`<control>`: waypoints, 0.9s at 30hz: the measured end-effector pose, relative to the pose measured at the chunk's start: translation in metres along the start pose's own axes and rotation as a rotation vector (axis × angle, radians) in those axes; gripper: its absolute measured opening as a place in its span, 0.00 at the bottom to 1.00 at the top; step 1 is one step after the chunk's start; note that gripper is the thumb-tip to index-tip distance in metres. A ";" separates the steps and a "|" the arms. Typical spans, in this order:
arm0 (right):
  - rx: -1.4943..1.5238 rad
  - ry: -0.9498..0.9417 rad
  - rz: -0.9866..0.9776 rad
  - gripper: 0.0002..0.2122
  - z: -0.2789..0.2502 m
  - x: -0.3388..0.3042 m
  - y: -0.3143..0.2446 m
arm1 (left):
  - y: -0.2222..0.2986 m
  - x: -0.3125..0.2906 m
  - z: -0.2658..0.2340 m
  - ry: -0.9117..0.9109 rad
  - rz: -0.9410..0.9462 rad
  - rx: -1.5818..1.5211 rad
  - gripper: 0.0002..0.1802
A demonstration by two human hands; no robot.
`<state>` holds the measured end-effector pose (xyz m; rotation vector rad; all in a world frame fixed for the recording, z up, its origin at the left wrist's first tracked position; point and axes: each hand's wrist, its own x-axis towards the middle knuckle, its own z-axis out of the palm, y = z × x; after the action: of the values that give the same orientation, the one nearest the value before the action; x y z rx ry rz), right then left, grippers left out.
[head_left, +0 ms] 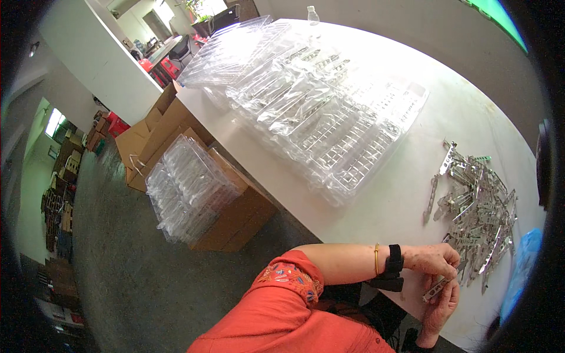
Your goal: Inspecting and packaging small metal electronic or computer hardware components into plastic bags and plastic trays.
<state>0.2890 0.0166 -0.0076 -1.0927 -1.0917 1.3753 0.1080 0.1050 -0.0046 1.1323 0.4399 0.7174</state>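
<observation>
A small perforated metal strip (pixel 434 290) lies between my two hands at the near edge of the white table. My right hand (pixel 442 309) has its fingers closed round the strip from below. My left hand (pixel 432 259), its wrist in a black band, is closed over the strip's upper end, and its fingertips hide that part. Just beyond both hands a loose heap of similar metal strips (pixel 479 212) is spread on the table. One strip (pixel 431 200) lies at the heap's left side.
Stacked clear plastic trays (pixel 353 153), some with metal strips in them, cover the table's far left part. An open cardboard box (pixel 235 220) beside the table holds more filled clear trays (pixel 188 182). A blue plastic bag (pixel 524 270) lies right of the heap. A small clear bottle (pixel 312 15) stands at the far edge.
</observation>
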 end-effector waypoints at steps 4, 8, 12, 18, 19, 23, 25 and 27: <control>-0.034 0.011 -0.007 0.10 -0.002 0.000 0.002 | 0.012 -0.005 0.002 -0.009 -0.048 -0.047 0.12; -0.016 0.030 -0.007 0.11 -0.003 0.000 0.004 | 0.021 -0.009 0.003 -0.015 -0.070 -0.091 0.12; -0.021 0.063 -0.008 0.12 0.005 -0.001 -0.001 | 0.004 0.000 0.001 -0.009 0.001 -0.054 0.11; -0.017 0.027 -0.010 0.11 -0.019 0.003 0.019 | 0.019 -0.006 0.002 0.006 -0.069 -0.060 0.11; -0.009 0.030 -0.009 0.11 -0.020 0.003 0.020 | 0.022 -0.008 0.002 0.003 -0.082 -0.070 0.11; -0.017 0.034 -0.001 0.11 -0.012 0.002 0.014 | 0.007 0.000 0.000 0.025 -0.038 -0.003 0.11; -0.016 0.047 0.008 0.10 0.000 -0.001 0.001 | 0.007 0.000 0.000 0.041 -0.026 0.016 0.11; -0.042 0.055 0.015 0.10 -0.001 -0.002 0.000 | 0.011 -0.001 0.001 0.050 -0.027 0.057 0.11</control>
<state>0.2900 0.0149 -0.0079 -1.1645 -1.0786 1.3316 0.1049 0.1067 0.0057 1.1615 0.5198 0.7143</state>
